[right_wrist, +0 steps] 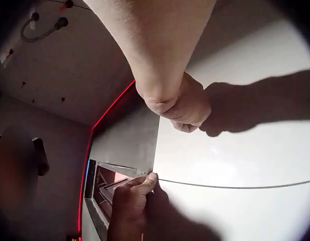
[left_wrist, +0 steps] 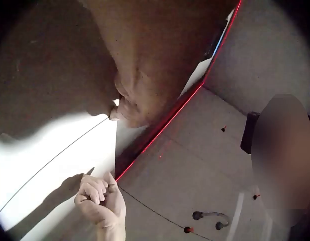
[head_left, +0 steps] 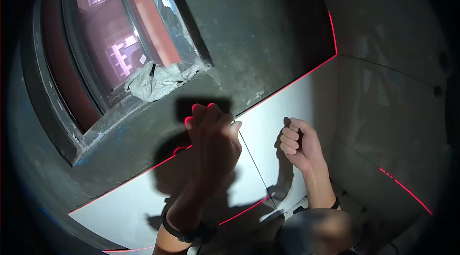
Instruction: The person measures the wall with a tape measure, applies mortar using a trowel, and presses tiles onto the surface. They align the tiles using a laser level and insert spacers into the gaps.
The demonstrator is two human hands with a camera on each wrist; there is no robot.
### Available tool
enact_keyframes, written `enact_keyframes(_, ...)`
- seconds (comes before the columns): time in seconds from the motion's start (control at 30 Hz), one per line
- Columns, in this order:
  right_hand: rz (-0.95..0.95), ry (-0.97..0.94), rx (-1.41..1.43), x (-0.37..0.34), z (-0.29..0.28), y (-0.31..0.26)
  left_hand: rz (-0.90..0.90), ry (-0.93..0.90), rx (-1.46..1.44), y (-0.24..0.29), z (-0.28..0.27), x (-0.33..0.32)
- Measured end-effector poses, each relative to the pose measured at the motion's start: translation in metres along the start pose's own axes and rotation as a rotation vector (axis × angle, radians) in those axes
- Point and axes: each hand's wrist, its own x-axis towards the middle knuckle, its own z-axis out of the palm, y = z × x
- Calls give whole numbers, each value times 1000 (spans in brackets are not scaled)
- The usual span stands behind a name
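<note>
My left hand is at the upper edge of the white wall tiles, where the dark seam between two tiles ends. Its fingers are curled, with red laser light on the knuckles. In the right wrist view the left thumb lies right at the seam's top end. I cannot tell if something small is inside that grasp. My right hand is a curled fist in front of the right-hand tile, its shadow cast on the white surface. In the left wrist view the right fist shows nothing in it.
A window with a dark frame is at upper left, with a crumpled grey bag on its sill. Bare grey wall rises above the tiles. Red laser lines cross the walls. A curved hose with dark ends hangs on the adjoining surface.
</note>
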Motion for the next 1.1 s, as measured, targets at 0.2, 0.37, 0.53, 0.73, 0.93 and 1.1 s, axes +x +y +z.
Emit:
enact_keyframes(0.2, 47, -117, -43, 9, 15, -15, -24, -26, -11, -2, 0, -1)
enact_keyframes(0.37, -3, -282, 22, -10, 39, -32, -17, -5, -8, -2, 3, -2)
enact_keyframes(0.53, -85, -313, -53, 6, 45, -24, 6, -1, 9, -1, 3, -1)
enact_keyframes(0.73, -52, -117, -187, 28, 19, -3, -6, -57, 19, 1, 1, -1)
enact_keyframes(0.93, -10, -94, -257, 23, -9, 5, 73, -23, 115, 3, 9, -11)
enact_keyframes(1.1, -129, 112, -170, 13, -77, 24, 257, -197, 475, 11, 53, -56)
